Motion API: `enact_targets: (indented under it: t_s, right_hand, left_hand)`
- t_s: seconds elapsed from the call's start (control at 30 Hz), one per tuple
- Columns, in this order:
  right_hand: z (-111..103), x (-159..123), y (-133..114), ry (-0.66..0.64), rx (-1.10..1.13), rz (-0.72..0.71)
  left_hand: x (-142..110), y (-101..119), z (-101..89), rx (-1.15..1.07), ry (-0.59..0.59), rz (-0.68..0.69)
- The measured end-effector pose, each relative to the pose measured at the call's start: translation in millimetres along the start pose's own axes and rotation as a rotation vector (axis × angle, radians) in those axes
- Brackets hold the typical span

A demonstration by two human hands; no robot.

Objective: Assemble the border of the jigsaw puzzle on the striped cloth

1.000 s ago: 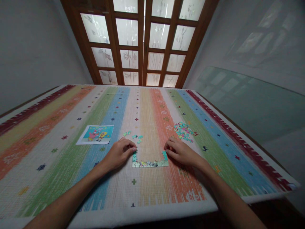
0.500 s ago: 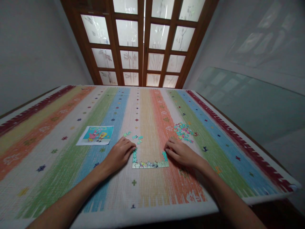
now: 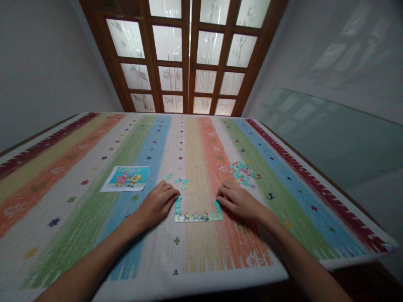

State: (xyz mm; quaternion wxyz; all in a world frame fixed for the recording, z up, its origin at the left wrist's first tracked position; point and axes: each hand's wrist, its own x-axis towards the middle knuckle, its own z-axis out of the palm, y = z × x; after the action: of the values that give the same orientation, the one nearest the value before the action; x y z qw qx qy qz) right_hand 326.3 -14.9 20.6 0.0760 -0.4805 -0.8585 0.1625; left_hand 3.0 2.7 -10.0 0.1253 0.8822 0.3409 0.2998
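Observation:
A partly joined jigsaw puzzle lies flat in front of me, shaped like a U with a greenish bottom row and two short turquoise sides. My left hand is closed, its fingertips on a jigsaw piece at the top of the left side. At the top of the right side, my right hand has its fingers bent together on a jigsaw piece, mostly hidden beneath them. Several loose turquoise pieces lie just beyond my left hand. Past my right hand is a pile of mixed pieces.
A printed cartoon picture on white paper lies left of my left hand. Everything rests on a striped cloth covering the table. Beyond the far edge stands a wooden door with glass panes; walls rise on both sides.
Both hands stay almost where they were at the two sides of the puzzle. The right fingers shift very slightly; the pieces look unmoved.

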Motion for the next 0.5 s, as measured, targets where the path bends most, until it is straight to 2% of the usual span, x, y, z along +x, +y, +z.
enact_targets:
  t_s: [0.5]
  right_hand:
    - [1.0, -0.5, 1.5, 0.019, 0.013, -0.019]
  left_hand:
    - [0.6, 0.7, 0.0, 0.076, -0.027, 0.017]
